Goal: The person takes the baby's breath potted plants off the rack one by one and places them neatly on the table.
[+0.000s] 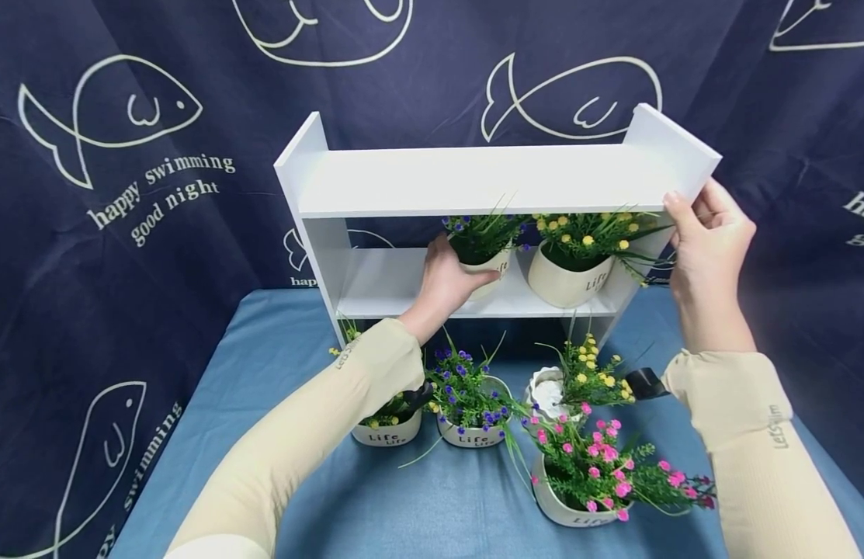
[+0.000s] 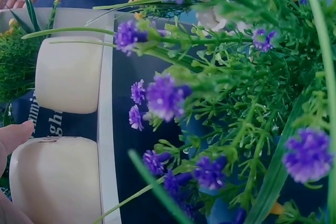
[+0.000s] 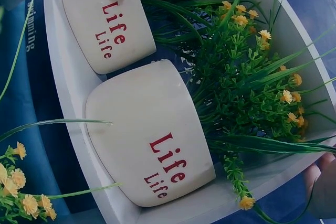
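Note:
My left hand (image 1: 447, 278) grips a cream flowerpot (image 1: 486, 281) of blue-purple flowers on the middle board of a white shelf (image 1: 466, 180). The thumb lies across the pot's front, near its red "Life" lettering in the right wrist view; the other fingers are largely hidden behind the pot. To its right on the same board stands a larger cream pot (image 3: 152, 129) of yellow flowers. At the shelf's upper right, my right hand (image 1: 714, 252) holds the side panel, thumb in front and fingers on the outer side.
On the blue cloth (image 1: 432, 497) before the shelf stand a pot of purple flowers (image 1: 473, 431), a yellow-flowered pot (image 1: 388, 433), a white scalloped pot (image 1: 547, 392) beside yellow blooms, and a pink-flowered pot (image 1: 578, 508). A dark fish-print curtain (image 1: 418, 93) hangs behind.

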`<state>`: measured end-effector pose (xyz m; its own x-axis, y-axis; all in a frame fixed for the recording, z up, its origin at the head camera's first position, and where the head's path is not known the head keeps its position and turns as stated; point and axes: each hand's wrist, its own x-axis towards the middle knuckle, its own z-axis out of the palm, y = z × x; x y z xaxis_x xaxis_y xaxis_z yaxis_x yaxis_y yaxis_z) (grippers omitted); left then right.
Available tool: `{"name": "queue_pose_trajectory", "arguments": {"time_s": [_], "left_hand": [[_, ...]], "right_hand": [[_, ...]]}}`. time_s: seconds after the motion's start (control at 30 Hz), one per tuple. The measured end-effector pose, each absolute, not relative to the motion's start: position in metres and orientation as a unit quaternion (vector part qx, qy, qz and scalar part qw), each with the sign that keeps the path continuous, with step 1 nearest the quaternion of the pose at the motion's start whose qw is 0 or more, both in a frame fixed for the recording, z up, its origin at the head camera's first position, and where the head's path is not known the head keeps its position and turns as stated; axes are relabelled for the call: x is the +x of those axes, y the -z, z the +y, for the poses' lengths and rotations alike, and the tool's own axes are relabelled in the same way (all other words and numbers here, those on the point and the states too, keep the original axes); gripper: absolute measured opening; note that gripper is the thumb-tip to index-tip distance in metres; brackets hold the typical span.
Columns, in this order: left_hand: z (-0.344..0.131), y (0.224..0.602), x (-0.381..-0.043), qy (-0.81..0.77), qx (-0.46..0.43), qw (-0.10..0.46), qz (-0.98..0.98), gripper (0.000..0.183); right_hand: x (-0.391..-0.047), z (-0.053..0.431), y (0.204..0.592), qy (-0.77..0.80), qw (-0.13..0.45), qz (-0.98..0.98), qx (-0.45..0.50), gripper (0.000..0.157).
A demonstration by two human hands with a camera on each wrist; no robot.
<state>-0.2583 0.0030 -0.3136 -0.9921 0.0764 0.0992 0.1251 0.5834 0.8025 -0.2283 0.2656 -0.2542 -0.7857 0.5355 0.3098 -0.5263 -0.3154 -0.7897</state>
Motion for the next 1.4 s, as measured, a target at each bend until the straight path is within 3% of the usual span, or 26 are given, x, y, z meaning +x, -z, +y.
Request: {"name": "queue_pose_trajectory", "arguments": {"time_s": [1.17, 1.4], "left_hand": [[0.0005, 0.3211, -0.2626, 0.427, -0.074, 0.054, -0.9, 0.1], [-0.0034, 0.3188, -0.2601, 0.422, -0.083, 0.037, -0.902, 0.1]], "right_hand": [[-0.2282, 0.2656, 0.2537, -0.814, 0.328, -0.479, 0.001, 0.04], [-0.2285, 0.2666, 0.2545, -0.816, 0.325, -0.477, -0.001, 0.04]]}}
